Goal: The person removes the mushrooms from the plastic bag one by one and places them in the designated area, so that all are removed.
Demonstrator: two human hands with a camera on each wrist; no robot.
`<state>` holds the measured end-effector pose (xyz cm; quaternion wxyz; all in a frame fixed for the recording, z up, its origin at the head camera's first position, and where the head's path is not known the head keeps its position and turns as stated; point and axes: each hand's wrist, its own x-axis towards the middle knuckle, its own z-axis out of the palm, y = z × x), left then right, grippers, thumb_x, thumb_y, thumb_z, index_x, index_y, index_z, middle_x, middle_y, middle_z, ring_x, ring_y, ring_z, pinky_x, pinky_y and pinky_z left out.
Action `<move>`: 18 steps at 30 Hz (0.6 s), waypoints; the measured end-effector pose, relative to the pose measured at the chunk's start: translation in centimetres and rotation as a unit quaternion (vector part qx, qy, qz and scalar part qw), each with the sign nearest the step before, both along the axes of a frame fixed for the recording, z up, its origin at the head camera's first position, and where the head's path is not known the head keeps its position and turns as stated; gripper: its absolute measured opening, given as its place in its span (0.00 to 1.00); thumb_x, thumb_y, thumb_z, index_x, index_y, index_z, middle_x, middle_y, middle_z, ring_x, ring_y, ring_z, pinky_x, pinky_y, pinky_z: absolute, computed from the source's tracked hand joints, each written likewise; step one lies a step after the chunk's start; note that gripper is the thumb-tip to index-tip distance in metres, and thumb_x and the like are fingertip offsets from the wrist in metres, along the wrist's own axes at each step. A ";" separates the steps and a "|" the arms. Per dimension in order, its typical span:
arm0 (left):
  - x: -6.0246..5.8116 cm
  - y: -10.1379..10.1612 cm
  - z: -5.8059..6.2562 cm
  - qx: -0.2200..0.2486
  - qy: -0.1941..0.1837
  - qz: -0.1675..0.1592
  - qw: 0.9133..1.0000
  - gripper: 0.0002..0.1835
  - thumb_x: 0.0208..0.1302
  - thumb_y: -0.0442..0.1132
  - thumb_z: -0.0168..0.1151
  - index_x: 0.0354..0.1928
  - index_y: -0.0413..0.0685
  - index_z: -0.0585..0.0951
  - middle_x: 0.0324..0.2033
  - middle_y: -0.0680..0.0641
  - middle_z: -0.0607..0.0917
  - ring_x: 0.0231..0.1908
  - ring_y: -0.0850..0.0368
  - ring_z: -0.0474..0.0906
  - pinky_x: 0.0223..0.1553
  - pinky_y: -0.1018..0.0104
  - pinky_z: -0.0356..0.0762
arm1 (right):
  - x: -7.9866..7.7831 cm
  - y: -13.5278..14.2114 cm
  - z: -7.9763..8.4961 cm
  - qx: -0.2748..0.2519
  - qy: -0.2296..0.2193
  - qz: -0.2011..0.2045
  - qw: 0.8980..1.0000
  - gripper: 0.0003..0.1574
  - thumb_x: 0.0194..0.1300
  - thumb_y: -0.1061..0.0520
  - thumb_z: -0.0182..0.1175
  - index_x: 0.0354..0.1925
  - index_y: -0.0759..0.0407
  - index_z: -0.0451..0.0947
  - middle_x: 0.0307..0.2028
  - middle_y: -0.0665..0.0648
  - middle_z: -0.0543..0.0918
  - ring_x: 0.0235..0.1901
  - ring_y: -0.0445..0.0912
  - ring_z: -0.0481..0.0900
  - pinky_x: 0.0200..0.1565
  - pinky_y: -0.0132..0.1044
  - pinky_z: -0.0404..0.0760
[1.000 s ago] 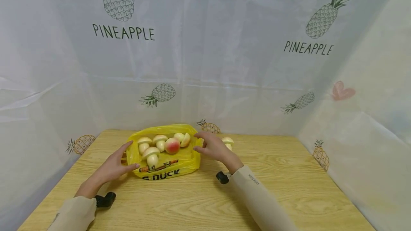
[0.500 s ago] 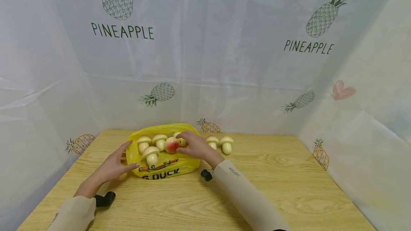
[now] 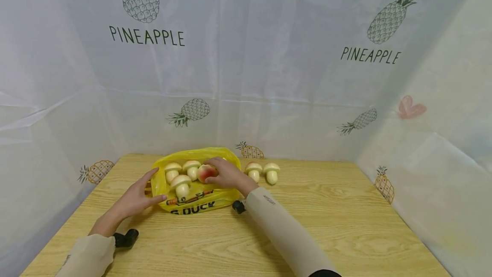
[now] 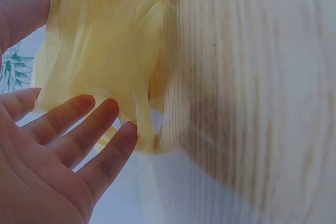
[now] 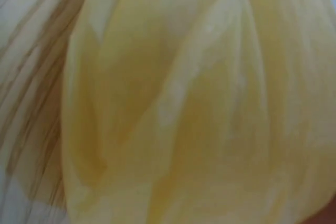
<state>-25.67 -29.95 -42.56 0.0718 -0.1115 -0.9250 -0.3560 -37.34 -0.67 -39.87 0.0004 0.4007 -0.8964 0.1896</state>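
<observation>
A yellow plastic bag (image 3: pixel 226 198) lies with its mouth open toward me, dark print on its front. Inside are several pale mushrooms (image 3: pixel 182 185) and a red-and-cream peach (image 3: pixel 205 173). My right hand (image 3: pixel 229 175) reaches into the bag's right side, its thumb and fingers about the peach. Behind this hand, another pale fruit is almost wholly hidden. At the bag's left edge, my left hand (image 3: pixel 132 200) spreads its thumb and fingers against the plastic. The left wrist view shows its fingers (image 4: pixel 86 135) extended and touching the bag. Plastic hides the right hand's fingers in the right wrist view.
Two mushrooms (image 3: pixel 271 173) stand side by side on the wooden table (image 3: pixel 326 208), right of the bag. A white curtain (image 3: pixel 288 97) printed with pineapples hangs behind the table and along its sides.
My right hand has moved left from the bag's right rim into it, to the peach. A mushroom it was hiding now shows outside the bag. The left hand has stayed in place.
</observation>
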 end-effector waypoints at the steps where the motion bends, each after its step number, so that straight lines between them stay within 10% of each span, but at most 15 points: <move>1: 0.0 0.0 0.0 0.000 -0.001 -0.001 1.000 0.55 0.56 0.56 0.68 0.75 0.40 0.48 0.68 0.27 0.56 0.58 0.28 0.66 0.50 0.38 0.72 | -0.1 -0.1 -0.1 0.002 0.000 0.001 1.000 0.37 0.66 0.44 0.61 0.69 0.48 0.64 0.67 0.51 0.66 0.66 0.48 0.63 0.63 0.45 0.67; 18: 0.1 0.1 0.1 -0.008 -0.003 0.006 1.000 0.54 0.57 0.55 0.68 0.75 0.42 0.47 0.69 0.28 0.54 0.62 0.26 0.57 0.53 0.30 0.63 | 0.0 -0.3 -0.7 0.027 0.071 0.011 0.997 0.30 0.62 0.46 0.65 0.62 0.42 0.74 0.44 0.46 0.74 0.43 0.39 0.68 0.43 0.31 0.70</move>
